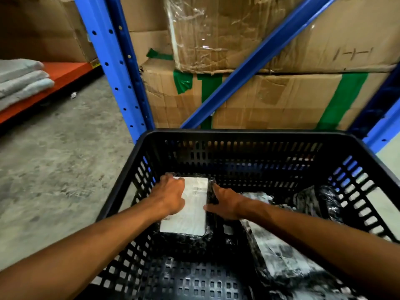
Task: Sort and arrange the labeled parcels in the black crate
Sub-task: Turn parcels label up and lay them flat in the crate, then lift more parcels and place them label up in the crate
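A black slatted crate (249,135) stands on the floor in front of me. Inside, at its left side, lies a black-wrapped parcel with a white label (192,219) facing up. My left hand (170,197) grips its left edge, fingers curled over the label. On the parcel's right edge rests my right hand (225,203), fingers pressed against the black wrap. Another labeled parcel (279,254) lies to the right under my right forearm. A black-wrapped bundle (318,202) sits in the crate's right part.
Blue rack uprights (112,61) and a diagonal brace (255,63) stand just behind the crate, with taped cardboard boxes (270,98) stacked on the rack. Bare concrete floor (60,161) lies to the left. An orange shelf (65,72) holds folded grey cloths (21,79).
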Motion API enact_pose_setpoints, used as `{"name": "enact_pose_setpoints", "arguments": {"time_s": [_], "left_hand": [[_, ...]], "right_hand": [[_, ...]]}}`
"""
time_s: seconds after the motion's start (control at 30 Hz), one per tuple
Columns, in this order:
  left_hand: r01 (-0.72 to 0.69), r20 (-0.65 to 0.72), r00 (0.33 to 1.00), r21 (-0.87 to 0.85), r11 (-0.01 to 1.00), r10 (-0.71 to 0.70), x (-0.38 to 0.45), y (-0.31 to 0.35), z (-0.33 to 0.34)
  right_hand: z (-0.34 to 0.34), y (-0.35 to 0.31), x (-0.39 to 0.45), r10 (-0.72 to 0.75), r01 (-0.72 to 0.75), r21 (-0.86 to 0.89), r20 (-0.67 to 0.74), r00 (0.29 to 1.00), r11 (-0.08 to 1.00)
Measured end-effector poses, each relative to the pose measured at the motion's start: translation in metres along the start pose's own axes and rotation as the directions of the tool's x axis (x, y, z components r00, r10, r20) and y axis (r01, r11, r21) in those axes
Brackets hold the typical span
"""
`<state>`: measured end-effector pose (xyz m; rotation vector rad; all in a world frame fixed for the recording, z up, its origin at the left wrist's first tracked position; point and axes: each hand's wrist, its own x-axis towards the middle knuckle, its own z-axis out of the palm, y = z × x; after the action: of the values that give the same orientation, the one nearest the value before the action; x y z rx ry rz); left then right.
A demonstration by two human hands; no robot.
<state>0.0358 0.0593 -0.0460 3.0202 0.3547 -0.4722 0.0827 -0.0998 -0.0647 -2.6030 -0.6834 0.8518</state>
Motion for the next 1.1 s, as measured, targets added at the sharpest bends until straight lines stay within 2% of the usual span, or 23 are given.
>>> {"name": "enact_pose_setpoints", "arguments": {"time_s": [0.07,0.17,0.23,0.3,0.37,0.43,0.5,0.57,0.63,0.7,0.77,0.83,0.9,0.97,1.03,1.1], "left_hand": [[-0.142,-0.069,0.987,0.016,0.990,0.142,-0.007,0.012,-0.003],[-0.379,-0.055,0.925,-0.152,0.913,0.375,-0.019,0.044,-0.005],[-0.526,0.016,0.844,-0.174,0.833,0.537,-0.027,0.065,-0.001],[-0.653,0.152,0.730,-0.133,0.746,0.666,-0.033,0.083,0.008],[-0.728,0.278,0.646,-0.058,0.683,0.711,-0.039,0.096,0.022],[-0.750,0.330,0.620,-0.016,0.661,0.712,-0.044,0.106,0.034],[-0.764,0.338,0.610,0.008,0.645,0.717,-0.046,0.114,0.042],[-0.781,0.344,0.593,0.027,0.624,0.728,-0.046,0.116,0.043],[-0.782,0.350,0.577,-0.022,0.623,0.738,-0.043,0.113,0.038],[-0.742,0.328,0.589,-0.142,0.655,0.738,-0.037,0.107,0.027],[-0.643,0.266,0.646,-0.315,0.698,0.716,-0.029,0.101,0.014],[-0.526,0.187,0.726,-0.470,0.709,0.662,-0.022,0.098,0.008],[-0.390,0.138,0.799,-0.623,0.678,0.586,-0.017,0.098,0.008],[-0.259,0.104,0.850,-0.772,0.580,0.517,-0.015,0.100,0.011],[-0.173,0.068,0.896,-0.857,0.486,0.439,-0.013,0.100,0.010],[-0.140,0.019,0.937,-0.894,0.426,0.349,-0.009,0.097,0.005]], "right_hand": [[-0.022,0.004,-0.019,-0.143,0.146,-0.225,0.029,0.989,0.964],[-0.044,0.029,-0.059,-0.218,0.219,-0.318,0.039,0.975,0.923],[-0.054,0.053,-0.086,-0.196,0.210,-0.321,0.074,0.978,0.924],[-0.058,0.079,-0.113,-0.119,0.168,-0.339,0.161,0.980,0.926],[-0.051,0.102,-0.134,0.011,0.125,-0.475,0.273,0.962,0.871],[-0.034,0.117,-0.147,0.080,0.131,-0.645,0.287,0.955,0.753],[-0.016,0.124,-0.152,0.000,0.165,-0.717,0.225,0.974,0.678],[-0.012,0.130,-0.152,-0.097,0.202,-0.712,0.186,0.978,0.672],[-0.022,0.133,-0.154,-0.133,0.225,-0.556,0.201,0.971,0.800],[-0.041,0.138,-0.157,-0.184,0.216,-0.268,0.137,0.973,0.939],[-0.058,0.142,-0.157,-0.186,0.184,-0.036,-0.059,0.981,0.982],[-0.066,0.144,-0.148,-0.098,0.129,0.107,-0.258,0.961,0.986],[-0.064,0.140,-0.134,0.052,0.068,0.335,-0.337,0.940,0.940],[-0.055,0.135,-0.120,0.171,0.069,0.553,-0.370,0.913,0.830],[-0.052,0.133,-0.111,0.259,0.085,0.681,-0.387,0.885,0.727],[-0.059,0.131,-0.108,0.292,0.112,0.738,-0.396,0.871,0.666]]}}
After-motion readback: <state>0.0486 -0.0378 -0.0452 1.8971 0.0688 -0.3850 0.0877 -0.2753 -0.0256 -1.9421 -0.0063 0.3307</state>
